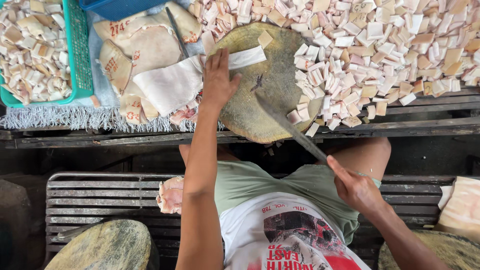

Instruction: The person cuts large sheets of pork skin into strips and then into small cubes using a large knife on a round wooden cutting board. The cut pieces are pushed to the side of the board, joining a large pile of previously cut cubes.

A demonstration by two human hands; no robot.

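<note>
A white strip [245,57] is pressed flat by the spread left hand [217,80]; the knife [287,127] is gripped by the right hand [357,190], blade pointing towards it.

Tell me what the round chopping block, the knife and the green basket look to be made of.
Round chopping block: wood, seemingly a log slice; faint rings, a worn, scored, yellowish-green top.
Knife, in the right hand: dull grey blade, probably steel; the handle is hidden by the grip.
Green basket: looks like moulded plastic, with an even mesh wall and a smooth rim.
</note>
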